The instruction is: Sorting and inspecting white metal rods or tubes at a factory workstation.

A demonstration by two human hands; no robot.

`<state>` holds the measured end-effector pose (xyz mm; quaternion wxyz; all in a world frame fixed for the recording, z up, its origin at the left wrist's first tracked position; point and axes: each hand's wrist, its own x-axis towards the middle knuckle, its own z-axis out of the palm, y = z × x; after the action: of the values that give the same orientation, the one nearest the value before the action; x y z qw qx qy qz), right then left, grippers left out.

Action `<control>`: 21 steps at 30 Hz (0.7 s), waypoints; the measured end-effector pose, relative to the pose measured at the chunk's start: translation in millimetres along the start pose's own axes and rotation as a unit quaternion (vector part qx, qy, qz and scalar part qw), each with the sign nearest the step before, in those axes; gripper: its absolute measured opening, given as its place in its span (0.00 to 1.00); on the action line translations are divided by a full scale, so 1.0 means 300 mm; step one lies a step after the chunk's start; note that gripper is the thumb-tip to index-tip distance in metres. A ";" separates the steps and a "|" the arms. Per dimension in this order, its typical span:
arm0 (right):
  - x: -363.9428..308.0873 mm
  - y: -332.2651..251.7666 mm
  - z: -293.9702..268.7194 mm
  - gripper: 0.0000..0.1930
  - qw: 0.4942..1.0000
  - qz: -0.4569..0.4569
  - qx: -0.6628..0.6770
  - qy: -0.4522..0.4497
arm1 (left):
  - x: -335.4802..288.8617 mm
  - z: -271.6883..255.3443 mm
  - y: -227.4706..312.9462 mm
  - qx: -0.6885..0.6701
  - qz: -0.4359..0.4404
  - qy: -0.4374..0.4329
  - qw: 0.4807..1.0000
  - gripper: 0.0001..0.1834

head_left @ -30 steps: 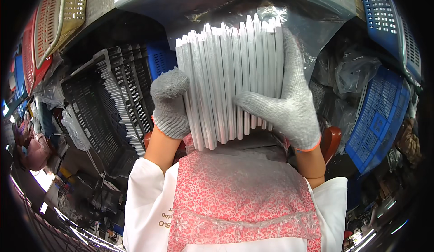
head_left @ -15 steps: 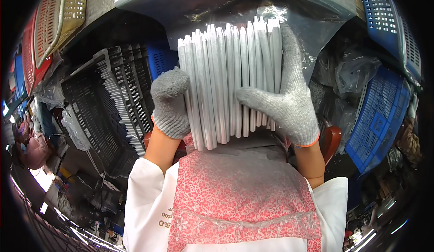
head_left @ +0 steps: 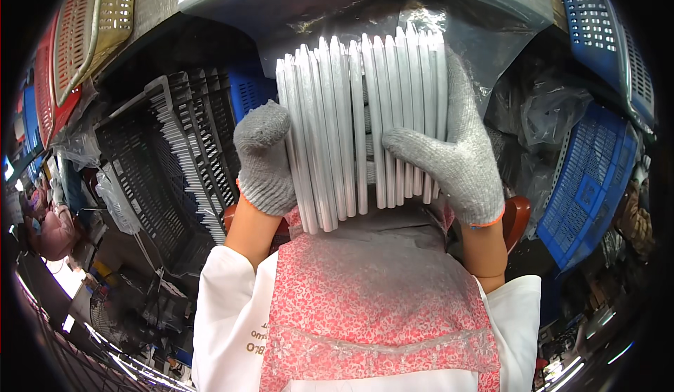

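A row of long silver-grey metal rods [head_left: 328, 139] with tapered tips stands side by side between my gloved hands, tips pointing away from me. My left hand [head_left: 265, 159], in a grey knit glove, is closed against the left edge of the row. Over the right part of the row lies the thumb of my right hand [head_left: 460, 157], its other fingers behind the rods. A narrow gap splits the row near the middle, and grey glove fingers show through it. Behind the rods hangs a grey plastic sheet [head_left: 484, 48].
Stacked black plastic crates [head_left: 147, 160] stand on the left. To the right is a blue perforated crate [head_left: 586, 188], with clear plastic bags [head_left: 554, 111] beside it. Red and yellow baskets [head_left: 116, 12] sit at the upper left, a blue basket [head_left: 590, 34] at the upper right.
My right hand has shifted slightly right with its part of the rods. A gap has opened in the middle of the row. My left hand has barely moved.
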<state>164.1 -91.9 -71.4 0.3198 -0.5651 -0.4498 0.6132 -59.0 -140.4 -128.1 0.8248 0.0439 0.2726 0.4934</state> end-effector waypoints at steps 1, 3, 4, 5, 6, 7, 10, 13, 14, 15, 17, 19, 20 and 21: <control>0.001 -0.010 -0.006 0.53 1.000 0.010 0.014 0.003 | 0.005 -0.003 0.001 -0.085 -0.019 -0.048 0.995 0.27; -0.013 -0.036 0.000 0.52 0.998 0.038 0.052 -0.004 | 0.004 -0.008 -0.006 -0.097 -0.014 -0.042 0.994 0.28; -0.019 -0.043 0.010 0.52 0.999 0.026 0.041 0.005 | 0.004 -0.015 -0.008 -0.101 -0.012 -0.040 0.994 0.29; -0.021 -0.044 0.017 0.52 0.999 0.014 0.030 0.013 | 0.005 -0.036 -0.015 -0.019 0.022 -0.078 0.997 0.30; -0.018 -0.027 0.020 0.52 0.999 0.014 0.031 0.013 | 0.002 -0.033 -0.015 0.022 0.038 -0.097 0.994 0.30; -0.011 0.009 0.026 0.52 0.996 -0.056 -0.061 0.030 | 0.002 -0.027 -0.013 0.063 0.055 -0.116 0.990 0.31; 0.000 0.006 0.032 0.52 0.997 -0.061 -0.034 0.021 | -0.002 -0.003 -0.017 -0.110 -0.012 -0.069 0.991 0.30; 0.002 -0.002 0.013 0.50 0.998 0.006 0.062 0.002 | 0.005 0.004 -0.024 -0.274 -0.003 -0.033 0.961 0.45; 0.002 -0.006 0.006 0.50 0.996 0.022 0.085 0.006 | 0.010 0.022 -0.013 -0.170 -0.002 0.012 0.985 0.34; 0.001 -0.006 0.000 0.50 0.993 0.037 0.108 0.010 | 0.013 0.032 -0.006 -0.063 -0.001 0.058 0.996 0.23; -0.005 -0.012 0.002 0.52 0.997 0.026 0.078 0.015 | 0.007 0.000 -0.017 -0.040 0.009 0.064 0.997 0.23; -0.021 -0.024 0.031 0.54 1.000 -0.026 0.005 0.017 | -0.005 -0.012 -0.024 -0.015 0.021 0.074 0.997 0.22; -0.013 0.009 0.027 0.54 0.995 -0.069 -0.075 0.020 | -0.013 -0.008 -0.027 -0.012 0.041 0.052 0.998 0.21; -0.004 0.033 0.024 0.55 0.981 -0.111 -0.157 0.034 | -0.011 -0.008 -0.027 -0.011 0.049 0.039 0.998 0.20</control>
<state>158.5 -98.2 -80.4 0.3083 -0.5755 -0.5895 0.4756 -55.0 -147.8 -131.7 0.7887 0.0283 0.2967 0.5377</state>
